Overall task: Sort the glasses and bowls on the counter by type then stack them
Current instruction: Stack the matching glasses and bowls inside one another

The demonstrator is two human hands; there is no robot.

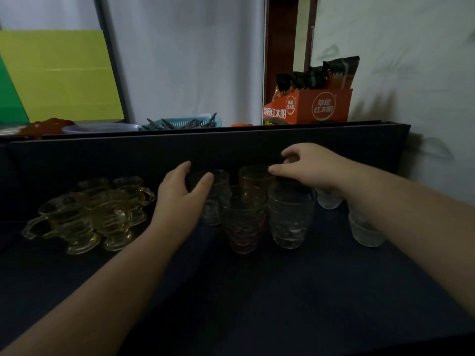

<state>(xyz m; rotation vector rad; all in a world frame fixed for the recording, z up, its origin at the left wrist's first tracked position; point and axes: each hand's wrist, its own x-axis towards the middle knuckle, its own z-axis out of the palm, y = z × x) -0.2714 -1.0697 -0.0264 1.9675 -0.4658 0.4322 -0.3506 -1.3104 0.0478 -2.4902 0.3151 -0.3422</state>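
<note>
On the dark counter (257, 291) stand several glasses. My left hand (180, 194) wraps around the rim of a clear tumbler stack (216, 201). My right hand (308, 165) hovers with fingers curled over a brownish tumbler (253, 176) at the back, touching its rim; whether it grips is unclear. In front are a reddish tumbler stack (244, 224) and a clear tumbler stack (290, 217). Yellow handled glass cups (90, 214) cluster at the left. Small frosted cups (365, 229) sit under my right forearm, partly hidden.
A dark raised ledge (231, 145) runs behind the glasses. On it sit a blue basket with utensils (185, 122), an orange snack box (308, 106) and a plastic lid (97, 128). A white wall is on the right.
</note>
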